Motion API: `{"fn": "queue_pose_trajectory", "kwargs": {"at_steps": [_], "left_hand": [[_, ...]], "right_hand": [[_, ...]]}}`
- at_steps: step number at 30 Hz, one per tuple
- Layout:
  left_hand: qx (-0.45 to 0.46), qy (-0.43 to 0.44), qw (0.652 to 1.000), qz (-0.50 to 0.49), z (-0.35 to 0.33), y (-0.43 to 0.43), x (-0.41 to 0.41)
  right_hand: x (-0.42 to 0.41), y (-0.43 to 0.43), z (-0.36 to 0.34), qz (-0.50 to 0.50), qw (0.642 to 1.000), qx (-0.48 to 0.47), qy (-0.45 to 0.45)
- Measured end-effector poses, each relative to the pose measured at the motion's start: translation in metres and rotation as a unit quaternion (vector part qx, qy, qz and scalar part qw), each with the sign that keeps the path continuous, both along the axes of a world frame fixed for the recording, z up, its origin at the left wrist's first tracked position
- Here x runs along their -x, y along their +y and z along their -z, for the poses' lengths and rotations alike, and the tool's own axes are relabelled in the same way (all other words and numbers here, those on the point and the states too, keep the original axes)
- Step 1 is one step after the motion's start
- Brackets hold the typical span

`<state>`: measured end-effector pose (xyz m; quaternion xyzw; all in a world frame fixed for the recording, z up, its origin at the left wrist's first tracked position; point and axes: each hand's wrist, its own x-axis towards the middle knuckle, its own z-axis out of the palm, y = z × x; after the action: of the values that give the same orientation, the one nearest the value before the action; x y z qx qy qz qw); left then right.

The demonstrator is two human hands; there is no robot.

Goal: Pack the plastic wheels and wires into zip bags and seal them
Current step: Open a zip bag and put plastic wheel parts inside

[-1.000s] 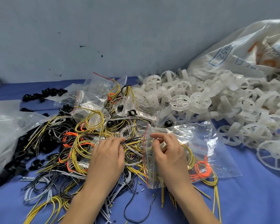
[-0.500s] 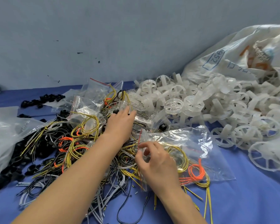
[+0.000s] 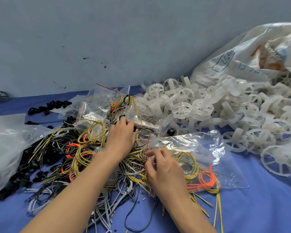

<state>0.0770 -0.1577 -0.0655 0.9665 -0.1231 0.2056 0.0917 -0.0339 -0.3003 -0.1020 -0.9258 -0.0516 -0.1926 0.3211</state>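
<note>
Pinches zip bag [image 3: 200, 145] mouth with right hand [image 3: 165, 169]. Left hand [image 3: 122, 134] on wires [image 3: 84, 153] beyond that pinch, hold unclear. Best: lift 1 coiled bundle, mouth kept wide.

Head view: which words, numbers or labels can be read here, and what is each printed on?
"952": inside a blue printed box on the large white sack, turned sideways.
Other blue marks, orange print and dark lettering on the same sack: too blurred to read.
Nearest zip bag: no print visible, only a red strip along its mouth.
</note>
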Motion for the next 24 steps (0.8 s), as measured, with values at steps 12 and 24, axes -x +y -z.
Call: {"fn": "queue_pose_trajectory", "kwargs": {"at_steps": [12, 24], "left_hand": [[0.631, 0.113, 0.763, 0.085, 0.022, -0.008, 0.088], [0.687, 0.139, 0.699, 0.139, 0.021, -0.02, 0.096]], "right_hand": [[-0.002, 0.006, 0.005, 0.076, 0.997, 0.004, -0.02], [-0.005, -0.005, 0.001, 0.075, 0.983, -0.167, -0.024]]}}
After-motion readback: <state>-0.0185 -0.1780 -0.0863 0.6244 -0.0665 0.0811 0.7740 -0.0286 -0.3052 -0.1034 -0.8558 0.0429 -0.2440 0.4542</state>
